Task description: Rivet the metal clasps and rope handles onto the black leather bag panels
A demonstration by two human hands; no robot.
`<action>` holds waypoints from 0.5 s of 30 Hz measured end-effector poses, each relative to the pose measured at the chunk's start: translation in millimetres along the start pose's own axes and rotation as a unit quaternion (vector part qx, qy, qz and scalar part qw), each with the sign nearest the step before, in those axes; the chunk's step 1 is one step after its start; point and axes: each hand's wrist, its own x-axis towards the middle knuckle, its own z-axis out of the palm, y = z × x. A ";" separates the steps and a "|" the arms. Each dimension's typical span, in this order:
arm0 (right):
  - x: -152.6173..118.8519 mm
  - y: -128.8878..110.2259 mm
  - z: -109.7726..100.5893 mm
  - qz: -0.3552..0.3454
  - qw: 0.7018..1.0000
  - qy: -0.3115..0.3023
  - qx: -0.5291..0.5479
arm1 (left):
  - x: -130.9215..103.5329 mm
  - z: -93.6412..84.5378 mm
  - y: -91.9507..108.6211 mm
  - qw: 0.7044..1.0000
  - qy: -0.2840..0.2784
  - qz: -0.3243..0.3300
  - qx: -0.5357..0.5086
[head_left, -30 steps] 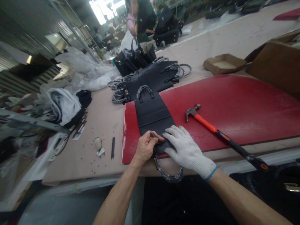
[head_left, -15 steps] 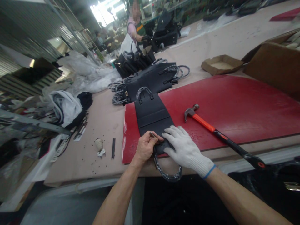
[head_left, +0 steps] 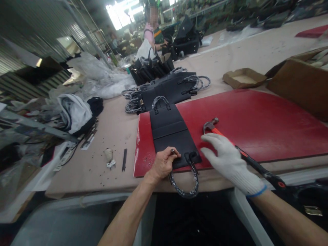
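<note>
Prob. positioning rod (head_left: pixel 172 151) over blk panel (head_left: pixel 172 131), my L fingers (head_left: pixel 169 158) pinch it, R fingers (head_left: pixel 214 139) spread, empty, nr hammer (head_left: pixel 252 163) at 2 o'clock; next needs steadiness.

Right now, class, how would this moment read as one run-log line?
left hand: holds rod at panel | right hand: gloved, open, by hammer, contact unclear | panel: lies on board

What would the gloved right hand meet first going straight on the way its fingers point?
Probably the black panel, across a strip of red board. The hammer lies close by the right hand, whose height over the board is unclear.
</note>
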 end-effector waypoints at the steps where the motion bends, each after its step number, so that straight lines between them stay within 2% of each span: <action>1: 0.6 8.8 -11.4 0.015 0.997 0.001 -0.075 | -0.5 0.8 -0.1 1.000 0.008 -0.001 0.000; 4: -2.8 28.4 -39.1 0.075 0.954 -0.070 -0.283 | 0.2 2.0 0.9 1.000 0.023 -0.014 -0.007; 7: -11.2 31.2 -50.2 0.102 0.905 -0.127 -0.393 | 2.3 2.1 3.0 1.000 0.016 -0.012 -0.005; 9: -14.1 27.0 -50.5 0.122 0.897 -0.152 -0.396 | 2.8 2.6 3.7 1.000 0.011 -0.003 0.005; 11: -12.0 23.3 -49.1 0.156 0.904 -0.173 -0.359 | 1.8 3.9 2.9 1.000 0.008 0.015 0.018; 15: 2.2 19.7 -54.5 0.210 0.912 -0.177 -0.303 | -1.9 8.4 -4.3 0.997 0.006 0.071 0.039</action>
